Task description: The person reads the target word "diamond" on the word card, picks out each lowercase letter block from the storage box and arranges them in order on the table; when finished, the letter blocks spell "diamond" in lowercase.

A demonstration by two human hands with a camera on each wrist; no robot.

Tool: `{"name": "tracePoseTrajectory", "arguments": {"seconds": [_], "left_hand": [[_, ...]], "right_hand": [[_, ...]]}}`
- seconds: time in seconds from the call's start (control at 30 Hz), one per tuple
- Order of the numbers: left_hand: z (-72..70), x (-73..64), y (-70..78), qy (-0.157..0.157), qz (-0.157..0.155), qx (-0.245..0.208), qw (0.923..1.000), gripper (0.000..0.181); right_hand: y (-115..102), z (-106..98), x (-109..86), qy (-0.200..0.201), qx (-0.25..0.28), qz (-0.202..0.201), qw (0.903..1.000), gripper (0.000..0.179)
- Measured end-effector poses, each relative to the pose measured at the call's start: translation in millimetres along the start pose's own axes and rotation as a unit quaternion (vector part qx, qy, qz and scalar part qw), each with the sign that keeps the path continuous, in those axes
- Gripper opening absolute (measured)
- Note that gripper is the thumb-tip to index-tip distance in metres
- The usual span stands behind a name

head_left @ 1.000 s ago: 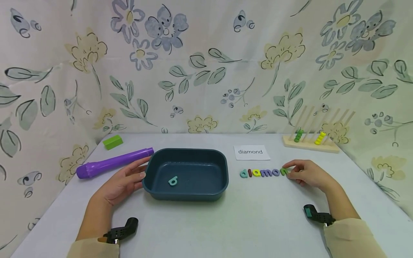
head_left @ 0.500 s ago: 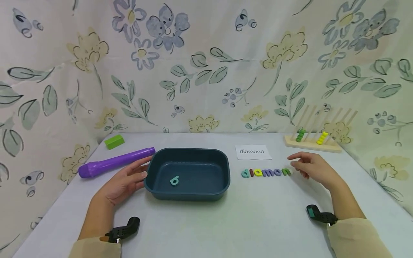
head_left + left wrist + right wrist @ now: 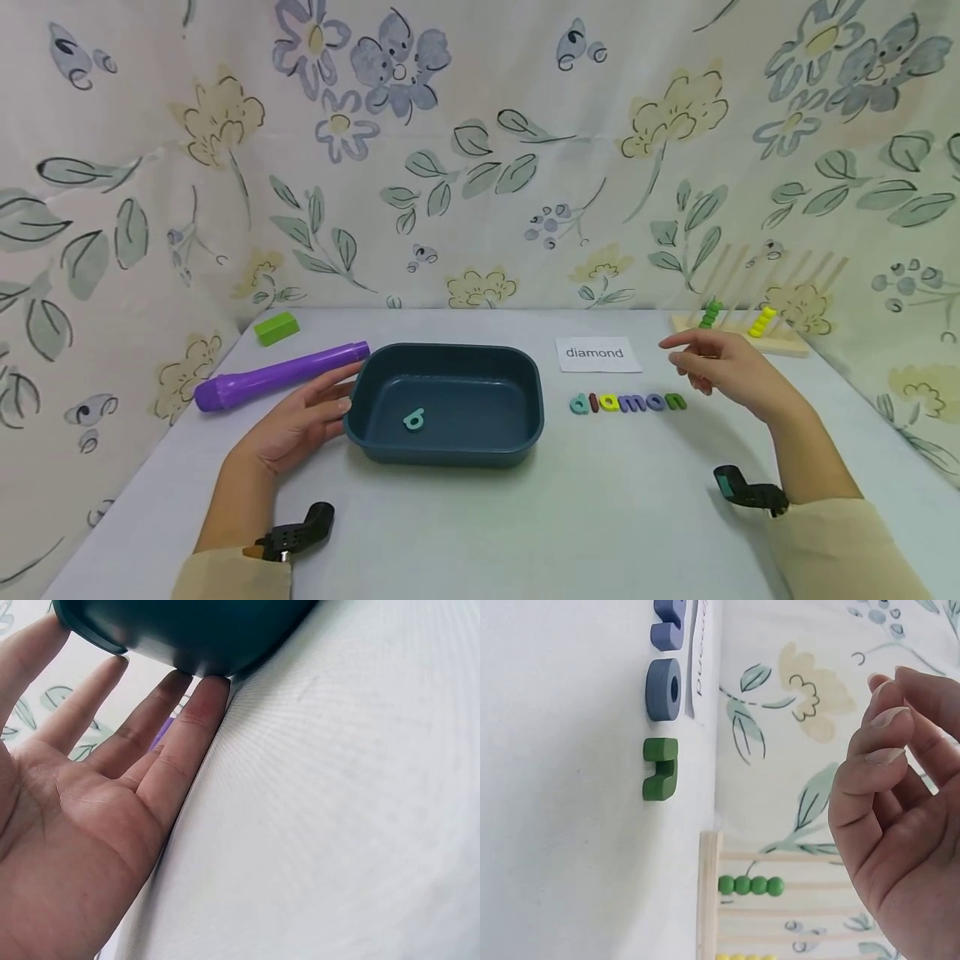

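Observation:
My left hand (image 3: pixel 303 421) touches the left side of a dark teal tray (image 3: pixel 450 458) with extended fingertips, as the left wrist view shows. Inside that tray lies one small teal letter (image 3: pixel 414 419). To the right, coloured letters form a row reading "diamon", from a teal d (image 3: pixel 579 404) to a green n (image 3: pixel 676 402). Above the table, right of the row, hovers my right hand (image 3: pixel 723 371), fingers loosely bent and holding nothing. In the right wrist view the green n (image 3: pixel 660 769) stands apart from the fingers. Behind the row lies a white card (image 3: pixel 597 355) printed "diamond".
A purple toy microphone (image 3: pixel 277 375) lies left of the tray, beyond my left hand. Farther back is a green block (image 3: pixel 276 328). At the back right stands a wooden bead rack (image 3: pixel 787 342) with green and yellow beads, partly behind my right hand. A floral curtain (image 3: pixel 480 167) closes off the back.
My right hand has let go of the green n and risen up and away from the row. The left hand stays at the tray's side. The whole head view has shifted slightly.

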State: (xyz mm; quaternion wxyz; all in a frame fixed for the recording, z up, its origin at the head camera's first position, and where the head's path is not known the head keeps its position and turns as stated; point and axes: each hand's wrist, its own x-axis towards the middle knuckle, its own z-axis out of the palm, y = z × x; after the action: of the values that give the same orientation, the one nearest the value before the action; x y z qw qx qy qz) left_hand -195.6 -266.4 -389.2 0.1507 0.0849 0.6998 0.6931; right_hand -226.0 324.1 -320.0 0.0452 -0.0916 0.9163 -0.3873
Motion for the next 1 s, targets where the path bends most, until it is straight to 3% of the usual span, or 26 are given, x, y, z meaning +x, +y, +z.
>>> {"name": "tracePoseTrajectory", "arguments": {"seconds": [0.23,1.0], "left_hand": [[-0.1,-0.2,-1.7,0.0,0.001,-0.006,1.0,0.064],[1.0,-0.9,1.8,-0.002,0.0,-0.001,1.0,0.065]], "right_hand": [[-20.2,2.0,10.7,-0.01,0.018,-0.038,0.9991,0.029],[-85.4,12.3,39.6,-0.069,0.01,-0.098,0.9927,0.027]]}}
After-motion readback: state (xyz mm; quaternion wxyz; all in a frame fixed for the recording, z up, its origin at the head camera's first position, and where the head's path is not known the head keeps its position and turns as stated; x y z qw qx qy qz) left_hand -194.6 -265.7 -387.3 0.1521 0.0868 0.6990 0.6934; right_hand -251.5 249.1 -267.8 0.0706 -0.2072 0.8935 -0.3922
